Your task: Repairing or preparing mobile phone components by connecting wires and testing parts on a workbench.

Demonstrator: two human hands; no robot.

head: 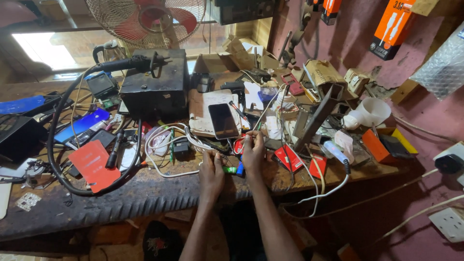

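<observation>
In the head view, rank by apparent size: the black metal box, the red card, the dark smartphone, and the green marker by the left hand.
1. black metal box
2. red card
3. dark smartphone, which lies farther from the camera than the card, so this order is unsure
4. green marker, beside the left hand

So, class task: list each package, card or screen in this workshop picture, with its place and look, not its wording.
Orange-and-black hanging package: wall, top right.
Smartphone, dark screen: bench centre, above the hands.
Red card: flat, bench left.
Small red packets: beside the right hand.
</observation>
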